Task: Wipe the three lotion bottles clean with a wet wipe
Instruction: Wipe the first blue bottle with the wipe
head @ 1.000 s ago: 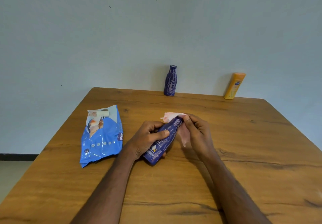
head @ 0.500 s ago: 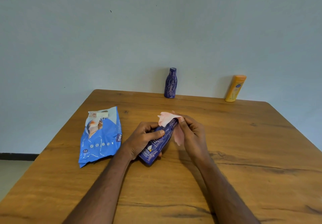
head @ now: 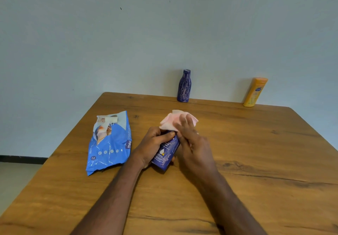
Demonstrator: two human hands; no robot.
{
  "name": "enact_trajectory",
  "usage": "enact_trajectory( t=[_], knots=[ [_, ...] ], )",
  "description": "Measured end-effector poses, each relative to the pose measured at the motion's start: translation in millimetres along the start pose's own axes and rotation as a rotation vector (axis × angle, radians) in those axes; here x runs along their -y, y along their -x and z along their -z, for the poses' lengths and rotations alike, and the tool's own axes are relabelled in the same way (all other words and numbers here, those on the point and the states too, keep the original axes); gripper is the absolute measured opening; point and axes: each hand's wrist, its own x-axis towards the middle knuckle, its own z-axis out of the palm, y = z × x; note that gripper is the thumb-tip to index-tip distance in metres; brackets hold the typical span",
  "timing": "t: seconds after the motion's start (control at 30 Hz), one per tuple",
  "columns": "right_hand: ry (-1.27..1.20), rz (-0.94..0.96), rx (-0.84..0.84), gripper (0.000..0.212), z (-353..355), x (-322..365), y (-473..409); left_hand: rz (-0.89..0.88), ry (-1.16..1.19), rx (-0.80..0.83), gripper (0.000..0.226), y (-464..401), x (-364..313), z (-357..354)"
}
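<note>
A dark blue lotion bottle (head: 165,153) lies tilted in my left hand (head: 152,144), base toward me, just above the wooden table (head: 256,161). My right hand (head: 192,143) presses a pale pink wet wipe (head: 171,121) over the bottle's top end, fingers spread across the wipe. The bottle's cap is hidden under the wipe. A second dark blue bottle (head: 184,86) stands upright at the table's far edge by the wall. An orange-yellow lotion bottle (head: 255,92) stands at the far right, leaning a little.
A blue wet-wipe pack (head: 108,145) lies flat on the table to the left of my hands, its flap open with a wipe showing. A plain grey wall runs behind the table. The floor is visible at the lower left.
My right hand has moved up over the bottle's top, and the wipe now spreads wider over that end. The left hand keeps its grip on the bottle.
</note>
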Motion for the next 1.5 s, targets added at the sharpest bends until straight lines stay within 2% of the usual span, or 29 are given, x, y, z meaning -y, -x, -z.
enact_trajectory(
  t=[0.07,0.2,0.27,0.4,0.5,0.6,0.67,0.73,0.83,0.9,1.0,1.13,1.2,1.27,1.33,1.4,1.5],
  knots=[
    [0.073,0.042,0.104,0.048,-4,5,1,-0.027,0.056,-0.084,0.013,-2,2,1],
    [0.114,0.123,0.184,0.048,-11,9,6,-0.097,0.109,-0.134,0.026,-4,5,7],
    [0.085,0.091,0.108,0.051,-12,8,7,-0.091,0.077,-0.116,0.026,-2,4,4],
    [-0.178,-0.038,-0.099,0.051,-13,12,4,-0.06,0.06,-0.037,0.019,-1,3,-2],
    [-0.31,-0.088,-0.072,0.048,-17,13,9,-0.075,0.083,-0.091,0.019,-1,2,0],
    [-0.215,-0.018,-0.006,0.043,-18,8,17,-0.068,0.205,-0.188,0.026,-4,0,5],
    [-0.106,0.05,0.031,0.045,-15,9,20,-0.021,0.349,-0.181,0.029,-6,-2,6],
    [-0.123,0.076,0.028,0.05,-16,11,18,-0.049,0.288,-0.169,0.029,-6,-2,5],
    [-0.339,-0.056,-0.022,0.054,-18,9,9,-0.073,0.14,-0.062,0.036,-3,1,0],
    [-0.369,-0.098,-0.087,0.052,-16,4,5,-0.067,0.132,-0.014,0.035,-2,2,-4],
    [-0.283,-0.05,-0.074,0.048,-12,9,9,-0.091,0.141,-0.092,0.028,-4,1,-6],
    [-0.035,0.048,-0.027,0.041,-11,14,17,-0.083,0.179,-0.24,0.027,-9,2,4],
    [-0.011,0.045,-0.008,0.039,-13,16,18,-0.026,0.27,-0.257,0.031,-10,2,8],
    [-0.011,0.005,-0.026,0.038,-15,18,17,-0.083,0.219,-0.274,0.027,-10,2,7],
    [-0.051,-0.039,-0.056,0.044,-15,18,15,-0.169,0.165,-0.217,0.029,-8,3,3],
    [-0.141,-0.099,-0.094,0.052,-15,16,13,-0.157,0.192,-0.132,0.039,-5,2,-4],
    [-0.323,-0.224,-0.172,0.054,-17,15,9,-0.108,0.18,-0.062,0.035,-6,4,-9]
  ],
)
